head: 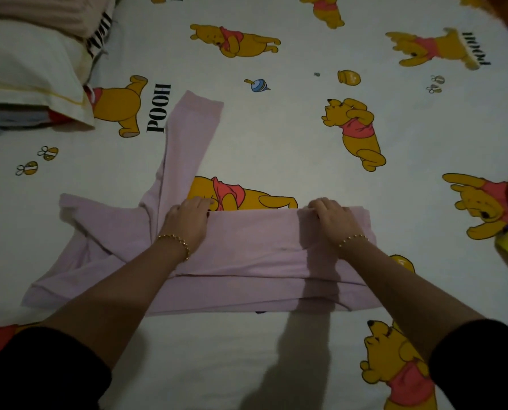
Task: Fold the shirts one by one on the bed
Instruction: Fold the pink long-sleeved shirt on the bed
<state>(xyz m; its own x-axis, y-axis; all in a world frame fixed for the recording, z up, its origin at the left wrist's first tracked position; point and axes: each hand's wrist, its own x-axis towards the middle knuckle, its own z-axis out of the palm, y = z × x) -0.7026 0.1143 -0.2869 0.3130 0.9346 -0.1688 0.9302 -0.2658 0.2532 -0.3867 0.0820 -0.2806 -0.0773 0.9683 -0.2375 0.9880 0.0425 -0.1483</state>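
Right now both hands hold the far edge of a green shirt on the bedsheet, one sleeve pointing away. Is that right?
No: the shirt is pale pink, not green, as the head view shows. The left hand and right hand do hold its far edge.

View: one only, a wide-angle camera worn on the person's head.
Position: above the near side of the bed [276, 143], over the person's own forearms [122, 291].
Direction: forward and steeply down onto the printed sheet.
Nearness: close — the forearms enter from the bottom corners of the frame, and the lilac shirt [247, 261] spans the middle.
Reach: the bed fills the frame — a pillow [25, 69] lies at its far left.
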